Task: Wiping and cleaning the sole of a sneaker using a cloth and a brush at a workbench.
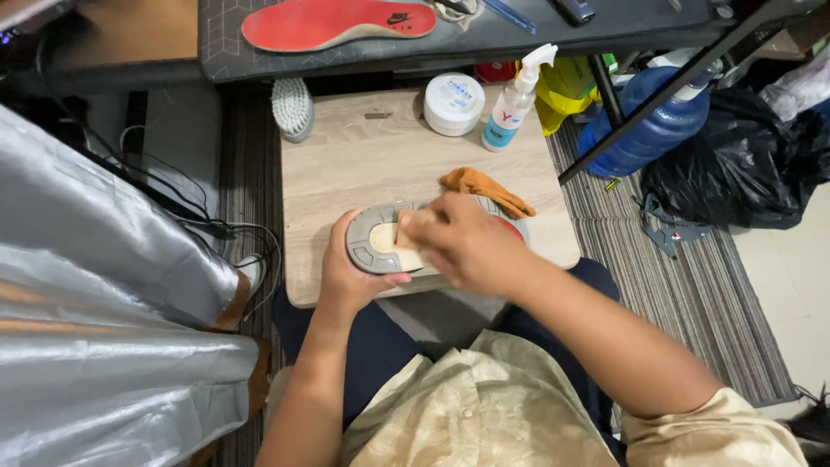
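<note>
The left hand (350, 277) was clamped around the heel end of a grey-soled shoe (380, 246), held sole-up over the near edge of the low wooden bench (346, 164). The right hand (471, 246), blurred, pinched a small tan pad (411, 227) against the sole. An orange cloth (484, 188) lay at one o'clock from the shoe, a white jar (454, 104) and spray bottle (514, 104) at twelve. Hard rubbing could likely twist the shoe loose, since only one hand steadied it off the edge.
</note>
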